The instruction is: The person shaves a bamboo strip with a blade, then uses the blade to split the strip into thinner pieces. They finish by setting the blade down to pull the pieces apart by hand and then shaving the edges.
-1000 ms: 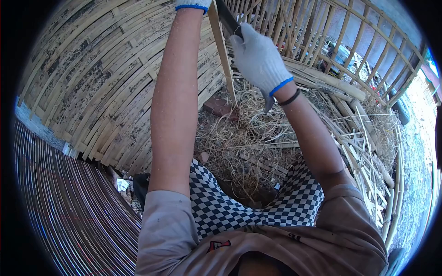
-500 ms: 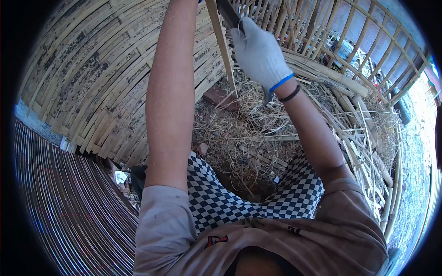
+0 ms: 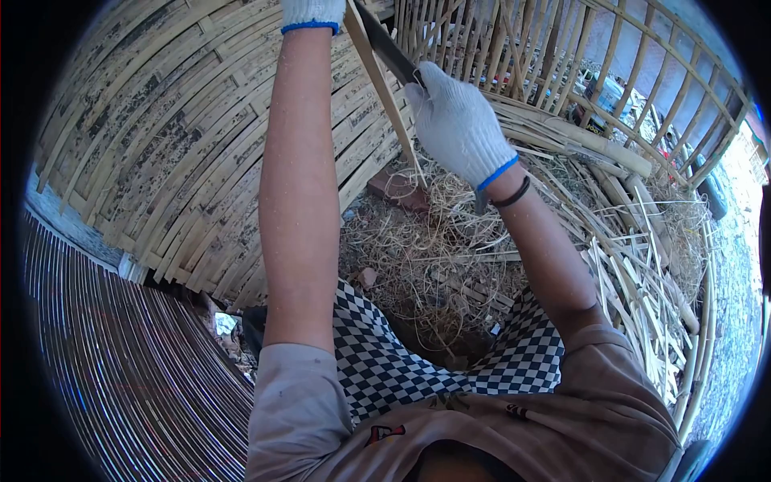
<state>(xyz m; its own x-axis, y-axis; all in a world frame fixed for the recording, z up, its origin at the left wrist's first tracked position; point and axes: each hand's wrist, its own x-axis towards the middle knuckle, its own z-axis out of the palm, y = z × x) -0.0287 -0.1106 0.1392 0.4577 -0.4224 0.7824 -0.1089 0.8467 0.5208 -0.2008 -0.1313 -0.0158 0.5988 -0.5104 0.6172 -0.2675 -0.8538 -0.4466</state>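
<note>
My right hand (image 3: 459, 128), in a white knitted glove with a blue cuff, is closed around the handle of a large knife (image 3: 387, 50). Its dark blade slants up and left to the top of the view, close beside a pale bamboo strip (image 3: 379, 76). That strip stands at a slant, its lower end above the shavings on the ground. At the top edge shows the gloved base of my left hand (image 3: 312, 10), near the strip's upper part. The left fingers lie outside the view, so their grip is hidden.
Curly bamboo shavings (image 3: 438, 241) cover the ground between my knees, near a reddish brick (image 3: 397, 191). A woven bamboo panel (image 3: 185, 153) leans on the left. Split strips (image 3: 642, 297) and bamboo poles (image 3: 590, 138) lie at right, before a bamboo fence (image 3: 554, 52).
My right hand and the knife have shifted slightly down and right in the view. More of my left glove now shows at the top, as the whole scene has moved a little downward.
</note>
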